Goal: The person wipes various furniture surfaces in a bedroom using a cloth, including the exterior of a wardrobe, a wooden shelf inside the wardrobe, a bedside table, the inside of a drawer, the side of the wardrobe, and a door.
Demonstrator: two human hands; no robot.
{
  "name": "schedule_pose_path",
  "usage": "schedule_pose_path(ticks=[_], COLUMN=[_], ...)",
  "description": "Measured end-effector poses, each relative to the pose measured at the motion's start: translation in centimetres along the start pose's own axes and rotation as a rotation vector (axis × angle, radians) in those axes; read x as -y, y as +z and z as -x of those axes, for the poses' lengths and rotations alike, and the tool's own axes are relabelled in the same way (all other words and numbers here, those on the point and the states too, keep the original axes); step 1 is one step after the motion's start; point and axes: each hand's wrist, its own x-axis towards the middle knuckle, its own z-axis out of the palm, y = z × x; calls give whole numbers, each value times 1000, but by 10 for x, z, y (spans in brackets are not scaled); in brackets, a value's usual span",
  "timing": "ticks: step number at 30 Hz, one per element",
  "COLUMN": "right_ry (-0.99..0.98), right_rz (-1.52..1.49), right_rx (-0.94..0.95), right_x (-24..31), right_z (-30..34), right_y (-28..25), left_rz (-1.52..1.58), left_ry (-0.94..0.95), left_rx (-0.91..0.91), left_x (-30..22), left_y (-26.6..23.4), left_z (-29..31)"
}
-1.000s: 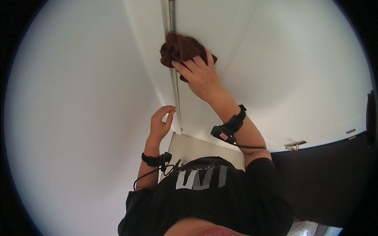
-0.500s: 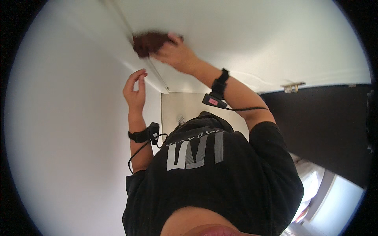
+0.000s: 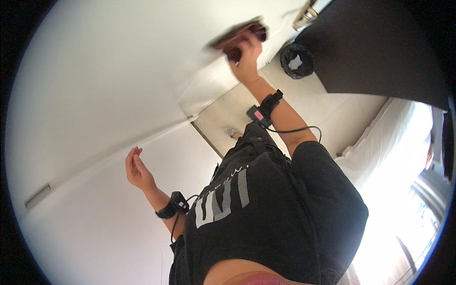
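Note:
My right hand (image 3: 246,59) grips a dark maroon cloth (image 3: 240,34), folded or bunched, and holds it up against a white door panel (image 3: 123,76). Motion blurs both the cloth and the fingertips, so the exact hold is hard to see. On the left, my left hand (image 3: 138,170) is raised near the white wall (image 3: 128,223) and the door's hinged edge. Nothing is in it; its fingers are loosely bent, with the thumb apart from them.
Past the cloth is a metal door handle (image 3: 305,18). A bin with a black liner (image 3: 287,56) stands on the pale floor (image 3: 223,104) beside a large dark brown panel (image 3: 375,52). White fabric (image 3: 380,147) hangs by a bright window at right.
My right hand has carried the cloth right across the door, away from the hinge-side gap. My left hand now appears lower and farther left. The view has turned, bringing the bin into sight.

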Motion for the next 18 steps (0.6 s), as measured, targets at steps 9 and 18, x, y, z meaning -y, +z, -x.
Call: schedule_pose_path(ticks=[9, 18], right_ry=[710, 1029], right_rz=[-457, -527], right_rx=[-306, -202], right_x=[5, 25], right_z=[63, 106], right_y=[55, 51], left_rz=[-92, -120], left_ry=[162, 169], left_rx=[289, 484], left_x=[-51, -58], left_y=[69, 93], left_z=[2, 16])
